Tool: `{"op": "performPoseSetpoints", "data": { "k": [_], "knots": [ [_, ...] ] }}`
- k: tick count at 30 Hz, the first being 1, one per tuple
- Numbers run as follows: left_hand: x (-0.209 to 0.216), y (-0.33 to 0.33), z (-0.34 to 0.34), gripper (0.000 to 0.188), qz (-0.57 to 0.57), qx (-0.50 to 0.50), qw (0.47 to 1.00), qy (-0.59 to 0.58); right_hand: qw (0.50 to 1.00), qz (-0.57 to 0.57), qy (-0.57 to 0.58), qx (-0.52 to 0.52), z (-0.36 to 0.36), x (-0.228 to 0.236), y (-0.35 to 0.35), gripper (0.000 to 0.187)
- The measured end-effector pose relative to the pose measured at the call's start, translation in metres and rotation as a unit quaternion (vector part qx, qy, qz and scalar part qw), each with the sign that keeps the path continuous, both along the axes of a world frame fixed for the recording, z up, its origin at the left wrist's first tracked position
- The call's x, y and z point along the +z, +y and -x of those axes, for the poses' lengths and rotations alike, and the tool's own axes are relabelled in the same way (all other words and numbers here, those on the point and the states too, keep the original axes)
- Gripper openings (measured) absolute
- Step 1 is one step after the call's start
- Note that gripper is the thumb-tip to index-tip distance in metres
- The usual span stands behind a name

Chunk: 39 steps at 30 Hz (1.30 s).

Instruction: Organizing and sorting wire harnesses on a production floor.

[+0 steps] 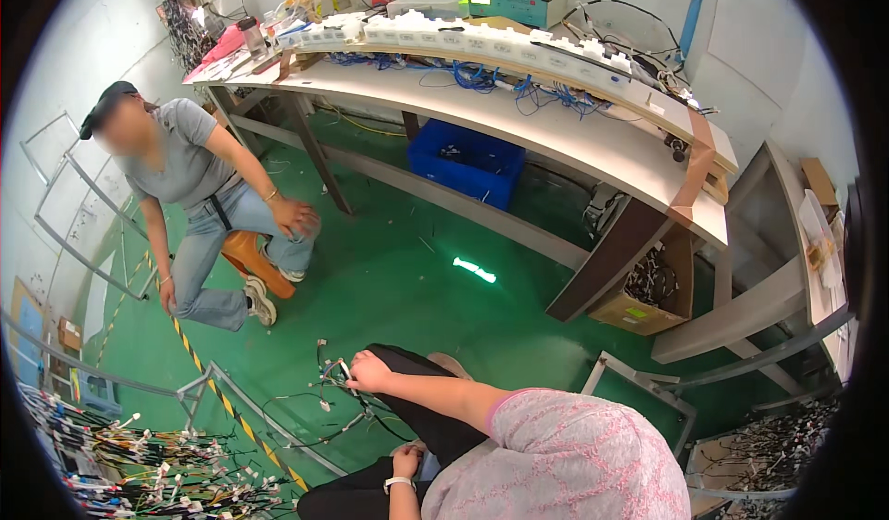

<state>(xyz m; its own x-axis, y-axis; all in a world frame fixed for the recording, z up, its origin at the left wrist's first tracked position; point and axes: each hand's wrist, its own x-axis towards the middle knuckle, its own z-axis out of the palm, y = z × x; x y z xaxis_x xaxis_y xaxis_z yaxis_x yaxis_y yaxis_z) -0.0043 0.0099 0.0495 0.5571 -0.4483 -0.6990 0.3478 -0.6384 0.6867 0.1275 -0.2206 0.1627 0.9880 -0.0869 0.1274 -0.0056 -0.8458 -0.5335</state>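
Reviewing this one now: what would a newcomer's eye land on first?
Probably the bright patch of light on the green floor, near the middle of the view. Next might come the vivid blue bin under the long table, and the seated co-worker at left. Below the centre, the right hand holds a bundle of wires.

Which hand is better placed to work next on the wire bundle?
Probably the right hand: it holds the wire bundle near its tangled end, while the left hand lies farther from there.
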Motion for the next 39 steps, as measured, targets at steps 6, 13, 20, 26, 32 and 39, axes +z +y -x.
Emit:
{"op": "performPoseSetpoints", "data": {
  "k": [6, 13, 20, 26, 32, 39],
  "knots": [
    [0.003, -0.002, 0.000, 0.028, 0.010, 0.023, 1.000, 0.010, 1.000, -0.007, -0.005, -0.001, 0.001, -0.001, 0.001, 0.035],
    [0.005, -0.004, 0.001, 0.026, 0.004, 0.028, 1.000, 0.000, 1.000, -0.005, -0.009, 0.007, 0.002, 0.002, 0.001, 0.034],
    [-0.009, 0.000, 0.000, 0.028, -0.003, 0.015, 1.000, -0.014, 1.000, -0.003, -0.019, -0.005, 0.003, 0.003, 0.000, 0.034],
    [-0.020, 0.005, -0.001, 0.029, -0.020, -0.005, 0.999, -0.049, 1.000, 0.013, -0.020, 0.001, 0.001, 0.003, 0.003, 0.034],
    [-0.021, 0.003, -0.002, 0.030, -0.019, -0.003, 0.999, -0.051, 1.000, 0.013, -0.015, -0.002, 0.000, 0.002, 0.002, 0.034],
    [-0.021, 0.003, -0.001, 0.029, -0.018, -0.014, 0.998, -0.051, 1.000, -0.004, -0.010, -0.004, 0.001, 0.004, 0.002, 0.033]
  ]
}}
